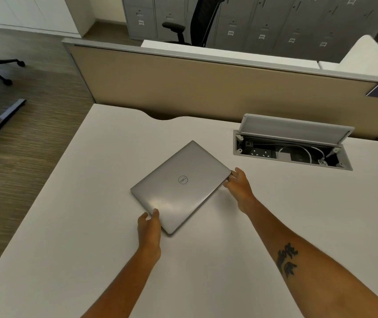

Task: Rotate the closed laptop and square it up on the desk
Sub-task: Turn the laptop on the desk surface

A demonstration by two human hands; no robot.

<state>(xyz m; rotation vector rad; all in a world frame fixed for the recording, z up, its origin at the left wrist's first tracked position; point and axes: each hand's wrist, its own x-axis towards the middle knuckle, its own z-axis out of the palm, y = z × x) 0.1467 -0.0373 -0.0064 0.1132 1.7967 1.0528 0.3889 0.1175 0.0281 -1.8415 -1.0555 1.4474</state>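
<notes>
Closed laptop sits askew on the desk, a hand at each of two corners

Head view: a closed silver laptop [180,188] lies flat near the middle of a white desk [68,226], turned at a clear angle to the desk's edges so that one corner points away toward the partition and another points back toward the person. A round logo shows on its lid.

The left hand [149,230] is at the near-left edge of the laptop, close to the corner that points toward the person. Its thumb lies on top of the lid and the fingers curl down beside the edge, so the hand is partly closed on that edge; whether the fingers reach under it cannot be told.

The right hand [238,187] is at the right-hand corner. Its fingers are bent and loosely spread, their tips touching the corner and the edge just beside it; it looks like a light pinch, but how firm the hold is cannot be told. The right forearm bears a dark tattoo [287,260].

Farther back on the right, a cable box [292,150] is sunk into the desk with its lid [294,128] raised; sockets and a white cable show inside. A tan partition [206,88] stands along the far edge of the desk
</notes>
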